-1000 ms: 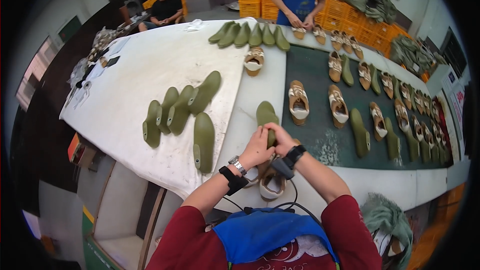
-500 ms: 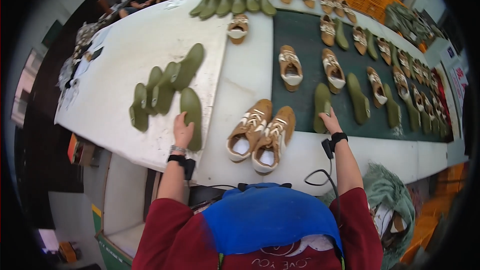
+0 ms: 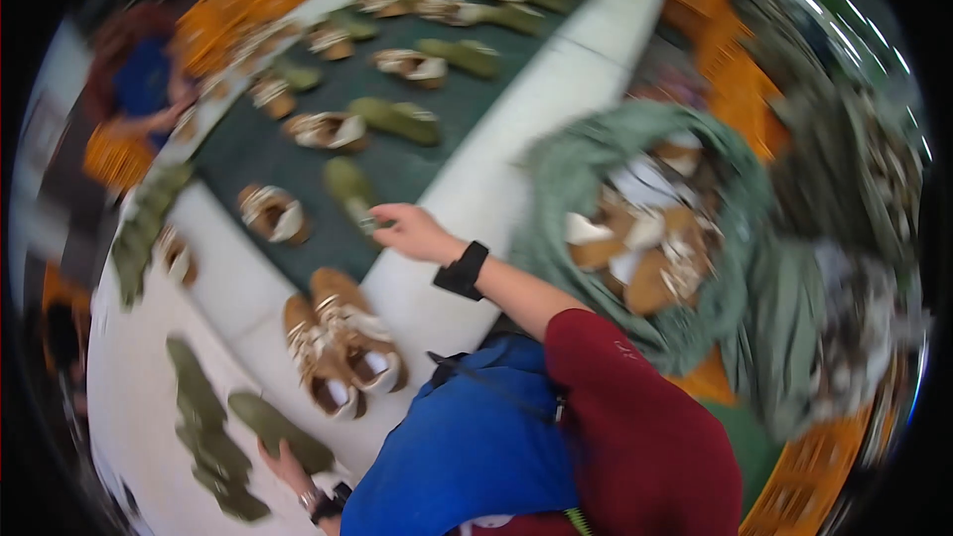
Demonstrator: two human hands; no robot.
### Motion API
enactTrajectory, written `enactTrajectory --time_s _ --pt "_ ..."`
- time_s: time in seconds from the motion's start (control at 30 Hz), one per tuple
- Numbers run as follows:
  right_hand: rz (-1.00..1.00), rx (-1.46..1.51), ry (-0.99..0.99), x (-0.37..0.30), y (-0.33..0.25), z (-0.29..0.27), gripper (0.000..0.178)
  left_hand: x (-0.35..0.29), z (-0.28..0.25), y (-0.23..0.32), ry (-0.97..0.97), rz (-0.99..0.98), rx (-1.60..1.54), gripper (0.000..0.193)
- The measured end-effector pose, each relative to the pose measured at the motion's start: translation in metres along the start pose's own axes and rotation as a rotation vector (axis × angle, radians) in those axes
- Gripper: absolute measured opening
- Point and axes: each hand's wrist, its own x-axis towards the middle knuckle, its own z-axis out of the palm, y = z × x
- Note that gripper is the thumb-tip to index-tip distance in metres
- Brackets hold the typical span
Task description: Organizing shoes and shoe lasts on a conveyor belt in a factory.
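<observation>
A green shoe last [image 3: 281,431] lies on the white table, and my left hand [image 3: 288,469] grips its near edge. My right hand [image 3: 415,232] has thumb and fingers pinched at the near end of another green shoe last [image 3: 349,185] on the dark green mat. Between my hands stands a pair of tan sneakers [image 3: 342,342] with pale laces, side by side, heels toward me. Beyond them a single sneaker [image 3: 272,213] sits on the mat. The picture is smeared by motion, so finger detail is soft.
Rows of sneakers and lasts [image 3: 467,55] cover the dark mat [image 3: 288,144]. More lasts lie in a cluster [image 3: 206,437] at left and a row [image 3: 149,228] farther off. A green sack [image 3: 556,208] holding sneakers stands at right by orange crates [image 3: 725,50]. Across the table is another person [image 3: 149,79].
The view has swung to the right, bringing the sack of sneakers fully into sight. Both hands remain at the same two lasts, and the sneaker pair still stands between them.
</observation>
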Motion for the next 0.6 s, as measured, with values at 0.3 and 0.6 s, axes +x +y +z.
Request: enactTrajectory --time_s 0.3,0.6 --pt "0.078 -0.509 0.911 -0.204 -0.119 -0.165 0.015 -0.008 0.104 0.135 -0.314 0.914 0.530 0.049" --pt "0.471 -0.975 0.909 -0.343 -0.034 -0.301 0.056 -0.154 0.186 0.264 -1.101 1.349 0.286 0.039"
